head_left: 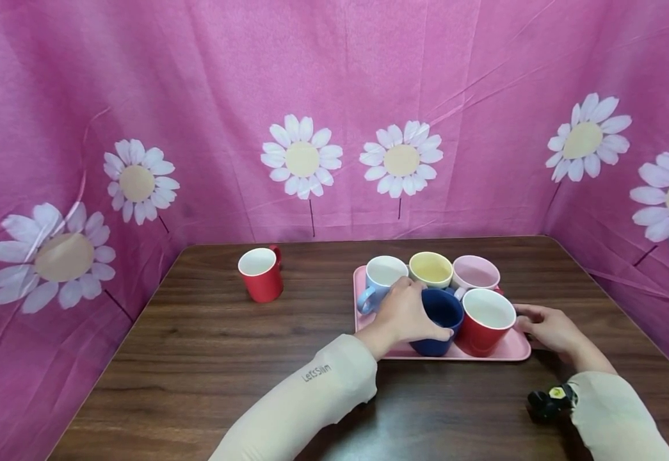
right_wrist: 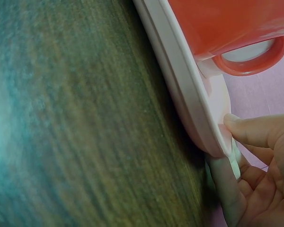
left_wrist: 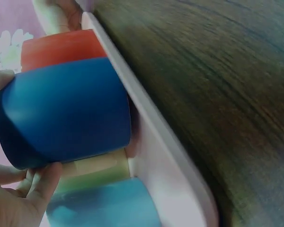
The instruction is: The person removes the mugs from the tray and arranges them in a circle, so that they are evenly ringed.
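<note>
Left hand [head_left: 404, 312] wrapped round navy mug [head_left: 439, 320], right hand [head_left: 547, 326] pinching pink tray [head_left: 515, 349] corner. Five mugs loaded beside those hands; red mug [head_left: 262, 274] far left on tabletop [head_left: 225, 358], apparently left to collect.

A tray [head_left: 513, 351] sits right of the table's [head_left: 207, 358] middle with five mugs on it: three in a back row [head_left: 431, 269] and two in front [head_left: 486, 317]. The left hand [head_left: 406, 314] wraps the front-left mug [head_left: 440, 310], while the right hand [head_left: 550, 328] grips the tray's right edge. A lone mug [head_left: 262, 274] stands well apart, toward the table's back-left corner
</note>
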Demonstrator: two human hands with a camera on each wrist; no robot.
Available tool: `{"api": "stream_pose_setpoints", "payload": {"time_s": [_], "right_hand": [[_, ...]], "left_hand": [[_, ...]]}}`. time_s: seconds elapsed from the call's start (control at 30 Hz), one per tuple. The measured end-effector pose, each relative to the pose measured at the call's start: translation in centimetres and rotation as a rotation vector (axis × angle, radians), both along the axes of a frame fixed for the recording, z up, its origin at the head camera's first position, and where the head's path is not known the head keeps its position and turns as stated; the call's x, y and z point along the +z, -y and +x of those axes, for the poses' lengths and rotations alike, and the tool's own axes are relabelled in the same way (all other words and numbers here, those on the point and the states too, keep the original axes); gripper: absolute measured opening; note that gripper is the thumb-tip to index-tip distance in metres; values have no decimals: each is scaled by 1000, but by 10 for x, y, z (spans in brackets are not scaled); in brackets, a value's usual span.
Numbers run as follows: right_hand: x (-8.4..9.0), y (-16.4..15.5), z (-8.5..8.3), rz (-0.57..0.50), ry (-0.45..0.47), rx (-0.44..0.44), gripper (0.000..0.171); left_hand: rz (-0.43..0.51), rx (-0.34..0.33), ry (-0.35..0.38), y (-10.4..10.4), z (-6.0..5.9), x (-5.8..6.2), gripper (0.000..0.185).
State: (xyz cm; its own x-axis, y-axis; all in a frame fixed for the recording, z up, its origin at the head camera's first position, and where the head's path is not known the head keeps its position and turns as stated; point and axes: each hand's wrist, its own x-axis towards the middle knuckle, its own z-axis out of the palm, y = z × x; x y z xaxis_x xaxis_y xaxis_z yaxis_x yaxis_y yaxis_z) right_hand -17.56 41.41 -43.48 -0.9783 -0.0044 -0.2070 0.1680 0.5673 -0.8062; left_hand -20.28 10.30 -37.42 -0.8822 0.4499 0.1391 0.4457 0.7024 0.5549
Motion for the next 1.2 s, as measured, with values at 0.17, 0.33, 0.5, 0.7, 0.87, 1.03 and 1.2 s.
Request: {"api": "stream_pose_setpoints", "payload": {"time_s": [0.17, 0.33, 0.5, 0.7, 0.87, 1.03, 1.2], "right_hand": [[0, 1, 0, 1, 3, -9, 56], [2, 1, 1, 8, 6, -6, 57], [3, 2, 1, 8, 7, -3, 55], [3, 2, 0, 16, 10, -11, 55], [3, 2, 1, 12, 10, -13, 56], [4, 3, 1, 6, 18, -15, 56], [4, 3, 0, 16, 27, -15, 56]], "left_hand": [[21, -3, -17, 4, -1, 10, 76], [50, -18, 1, 12, -1, 29, 79], [68, -51, -33, 27, -2, 52, 80], [91, -57, -87, 52, -9, 76, 73], [85, -46, -122, 76, -17, 91, 69], [111, -7, -130, 101, -23, 100, 65], [151, 29, -178, 130, -32, 105, 61]]}}
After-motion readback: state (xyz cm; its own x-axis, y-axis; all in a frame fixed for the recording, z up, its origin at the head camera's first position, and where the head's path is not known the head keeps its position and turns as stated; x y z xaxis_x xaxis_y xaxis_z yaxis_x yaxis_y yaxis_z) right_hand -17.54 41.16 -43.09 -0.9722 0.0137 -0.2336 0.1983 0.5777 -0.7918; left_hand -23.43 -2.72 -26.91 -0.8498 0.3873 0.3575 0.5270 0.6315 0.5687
